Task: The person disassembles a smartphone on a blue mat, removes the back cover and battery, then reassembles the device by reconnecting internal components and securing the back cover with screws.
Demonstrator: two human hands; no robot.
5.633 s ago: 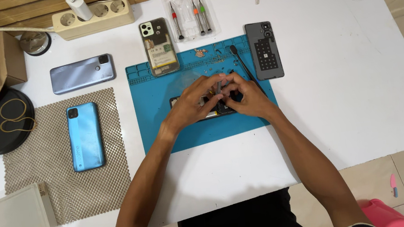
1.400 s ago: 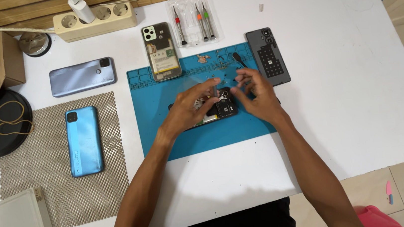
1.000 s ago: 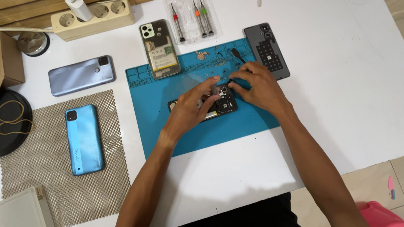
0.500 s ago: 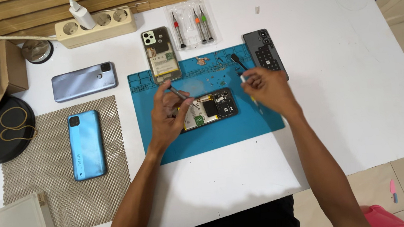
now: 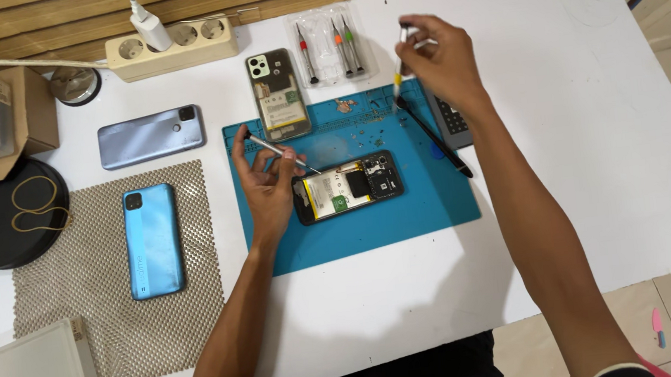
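The opened phone (image 5: 348, 188) is lying on the blue mat (image 5: 372, 218) on the white surface (image 5: 597, 144). Just beside it, the left hand (image 5: 267, 183) is pinching tweezers (image 5: 277, 150) in a closed grip. Farther off, the right hand (image 5: 438, 57) is gripping a yellow-tipped screwdriver (image 5: 399, 69) near the tool case (image 5: 329, 44).

White table (image 5: 597, 144) bears blue mat (image 5: 405, 214), mesh pad (image 5: 100, 321), power strip (image 5: 171, 46).
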